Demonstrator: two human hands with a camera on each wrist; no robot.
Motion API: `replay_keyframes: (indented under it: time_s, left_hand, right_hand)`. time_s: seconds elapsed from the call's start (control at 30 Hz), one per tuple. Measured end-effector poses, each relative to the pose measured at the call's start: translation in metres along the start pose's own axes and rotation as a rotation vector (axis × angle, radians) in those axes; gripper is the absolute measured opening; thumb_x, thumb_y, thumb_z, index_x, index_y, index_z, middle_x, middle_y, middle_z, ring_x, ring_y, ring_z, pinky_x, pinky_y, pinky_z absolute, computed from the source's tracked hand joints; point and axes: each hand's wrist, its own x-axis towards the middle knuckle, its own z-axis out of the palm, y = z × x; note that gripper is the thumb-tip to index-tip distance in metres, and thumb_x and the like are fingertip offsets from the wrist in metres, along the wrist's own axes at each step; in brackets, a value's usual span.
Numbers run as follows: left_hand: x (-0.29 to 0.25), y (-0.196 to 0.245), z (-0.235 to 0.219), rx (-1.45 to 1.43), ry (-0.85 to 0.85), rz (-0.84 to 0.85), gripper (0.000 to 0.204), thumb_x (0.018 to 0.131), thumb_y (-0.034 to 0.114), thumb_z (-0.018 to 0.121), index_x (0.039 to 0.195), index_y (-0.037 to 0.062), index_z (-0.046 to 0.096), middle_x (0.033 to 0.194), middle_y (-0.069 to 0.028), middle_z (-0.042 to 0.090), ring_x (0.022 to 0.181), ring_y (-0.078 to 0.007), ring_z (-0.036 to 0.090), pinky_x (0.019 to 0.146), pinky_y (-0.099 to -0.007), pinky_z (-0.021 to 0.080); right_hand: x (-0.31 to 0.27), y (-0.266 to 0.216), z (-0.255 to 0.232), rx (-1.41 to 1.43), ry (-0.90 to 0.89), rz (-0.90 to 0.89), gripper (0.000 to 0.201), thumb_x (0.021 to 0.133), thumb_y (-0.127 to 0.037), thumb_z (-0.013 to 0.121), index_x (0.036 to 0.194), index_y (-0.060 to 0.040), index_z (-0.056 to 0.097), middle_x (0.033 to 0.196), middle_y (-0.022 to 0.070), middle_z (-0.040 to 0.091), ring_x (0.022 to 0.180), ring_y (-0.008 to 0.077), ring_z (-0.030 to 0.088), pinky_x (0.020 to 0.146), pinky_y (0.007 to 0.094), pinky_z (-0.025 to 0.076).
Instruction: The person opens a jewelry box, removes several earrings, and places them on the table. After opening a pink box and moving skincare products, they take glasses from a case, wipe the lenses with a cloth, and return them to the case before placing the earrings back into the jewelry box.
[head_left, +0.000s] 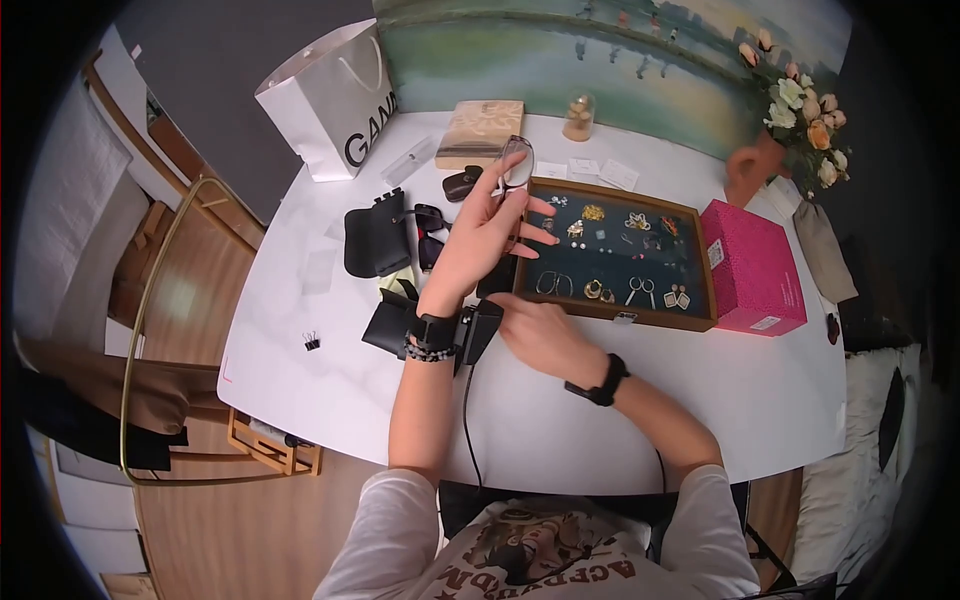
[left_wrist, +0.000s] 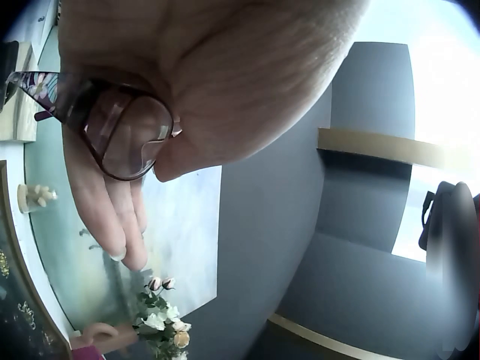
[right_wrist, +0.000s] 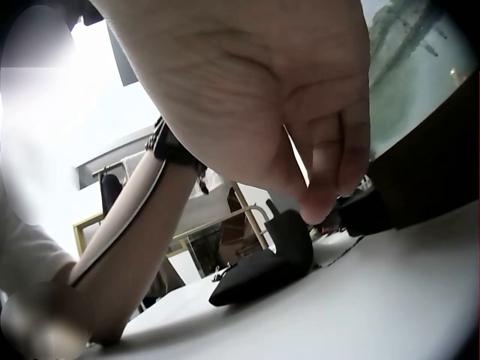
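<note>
My left hand [head_left: 478, 240] is raised above the table and pinches a pair of eyeglasses [head_left: 518, 160] between thumb and index finger, the other fingers spread. In the left wrist view the eyeglasses [left_wrist: 131, 139] show a dark purple rim, a clear lens and a flower-patterned temple. My right hand [head_left: 545, 338] is low at the near left corner of the jewelry box [head_left: 570, 312]. In the right wrist view its thumb and fingertips come together on a small black object [right_wrist: 364, 214], mostly hidden. Left of the hands lie sunglasses [head_left: 430, 252] and a black glasses case [head_left: 376, 240].
A black folded case [head_left: 388, 325] lies beside the left wrist. The glass-topped jewelry box holds earrings and bracelets, with a pink box [head_left: 755, 270] at its right. Behind stand a white paper bag [head_left: 325, 105], a patterned wooden-looking box [head_left: 480, 135], a glass dome [head_left: 579, 118] and a flower vase [head_left: 752, 172].
</note>
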Motion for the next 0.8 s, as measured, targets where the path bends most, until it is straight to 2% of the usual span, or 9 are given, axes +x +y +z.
replay_keyframes:
  time_s: [0.03, 0.1, 0.27, 0.57, 0.63, 0.67, 0.73, 0.77, 0.8]
  left_hand:
    - [0.0, 0.001, 0.0, 0.008, 0.019, 0.0, 0.052, 0.112, 0.025, 0.047, 0.161, 0.0174, 0.033, 0.115, -0.0125, 0.072, 0.09, -0.0203, 0.076, 0.073, -0.0292, 0.06]
    - [0.001, 0.002, 0.001, 0.018, 0.036, 0.004, 0.052, 0.112, 0.025, 0.048, 0.161, 0.017, 0.033, 0.116, -0.0125, 0.072, 0.09, -0.0205, 0.076, 0.073, -0.0296, 0.06]
    - [0.005, -0.005, 0.001, -0.056, 0.049, -0.014, 0.053, 0.111, 0.022, 0.049, 0.161, 0.0153, 0.034, 0.116, -0.0123, 0.072, 0.09, -0.0194, 0.075, 0.073, -0.028, 0.059]
    - [0.006, -0.008, 0.013, -0.162, 0.05, 0.004, 0.048, 0.109, 0.022, 0.052, 0.156, 0.0143, 0.042, 0.115, -0.0118, 0.072, 0.087, -0.0157, 0.074, 0.071, -0.0238, 0.058]
    - [0.009, -0.014, 0.014, -0.185, 0.058, 0.012, 0.044, 0.111, 0.027, 0.051, 0.153, 0.0132, 0.046, 0.114, -0.0112, 0.072, 0.086, -0.0139, 0.073, 0.068, -0.0218, 0.055]
    - [0.01, -0.014, 0.015, -0.187, 0.057, 0.016, 0.044, 0.111, 0.027, 0.051, 0.153, 0.0132, 0.046, 0.114, -0.0112, 0.072, 0.086, -0.0139, 0.073, 0.068, -0.0218, 0.055]
    - [0.011, -0.014, 0.016, -0.223, 0.042, -0.007, 0.044, 0.112, 0.036, 0.048, 0.15, 0.0121, 0.049, 0.113, -0.0105, 0.072, 0.086, -0.0131, 0.073, 0.069, -0.0215, 0.055]
    - [0.011, -0.014, 0.018, -0.221, 0.038, -0.007, 0.044, 0.112, 0.036, 0.048, 0.15, 0.0121, 0.049, 0.113, -0.0105, 0.072, 0.086, -0.0131, 0.073, 0.069, -0.0215, 0.055]
    - [0.011, -0.015, 0.021, -0.216, 0.062, -0.012, 0.045, 0.113, 0.039, 0.046, 0.148, 0.0117, 0.051, 0.114, -0.0101, 0.071, 0.086, -0.0132, 0.073, 0.069, -0.0218, 0.055]
  right_hand:
    - [0.003, 0.003, 0.011, -0.069, -0.107, -0.004, 0.015, 0.095, -0.007, 0.062, 0.107, -0.0004, 0.065, 0.122, 0.0193, 0.066, 0.086, 0.0428, 0.07, 0.079, 0.0533, 0.056]
    - [0.006, 0.014, 0.032, -0.026, -0.09, -0.031, 0.018, 0.094, -0.007, 0.062, 0.111, -0.0002, 0.064, 0.123, 0.0197, 0.064, 0.086, 0.0424, 0.07, 0.079, 0.0533, 0.056]
    - [0.002, 0.01, 0.031, 0.008, -0.067, -0.089, 0.029, 0.093, -0.01, 0.064, 0.119, 0.0, 0.059, 0.12, 0.02, 0.062, 0.087, 0.0412, 0.07, 0.077, 0.0538, 0.057]
    - [-0.004, 0.018, 0.019, -0.131, -0.133, 0.01, 0.014, 0.097, -0.015, 0.063, 0.103, -0.0032, 0.06, 0.108, 0.015, 0.063, 0.087, 0.0379, 0.07, 0.069, 0.0496, 0.054]
    - [-0.009, 0.014, -0.002, 0.083, -0.058, 0.009, 0.014, 0.096, -0.015, 0.064, 0.102, -0.0025, 0.062, 0.1, 0.0156, 0.067, 0.08, 0.0359, 0.069, 0.068, 0.0463, 0.055]
    - [-0.01, 0.008, -0.019, 0.079, -0.058, 0.008, 0.014, 0.096, -0.015, 0.064, 0.102, -0.0025, 0.062, 0.1, 0.0156, 0.067, 0.08, 0.0359, 0.069, 0.068, 0.0463, 0.055]
    - [-0.014, -0.001, -0.057, 0.387, -0.18, 0.107, 0.012, 0.097, -0.011, 0.066, 0.102, -0.001, 0.063, 0.091, 0.0137, 0.071, 0.074, 0.0252, 0.071, 0.065, 0.0372, 0.056]
    - [-0.019, 0.0, -0.07, 0.387, -0.176, 0.109, 0.012, 0.097, -0.011, 0.066, 0.102, -0.001, 0.063, 0.091, 0.0137, 0.071, 0.074, 0.0252, 0.071, 0.065, 0.0372, 0.056]
    - [-0.025, 0.002, -0.082, 0.6, -0.206, 0.166, 0.01, 0.097, -0.007, 0.066, 0.104, -0.001, 0.062, 0.088, 0.01, 0.071, 0.073, 0.0187, 0.07, 0.065, 0.032, 0.055]
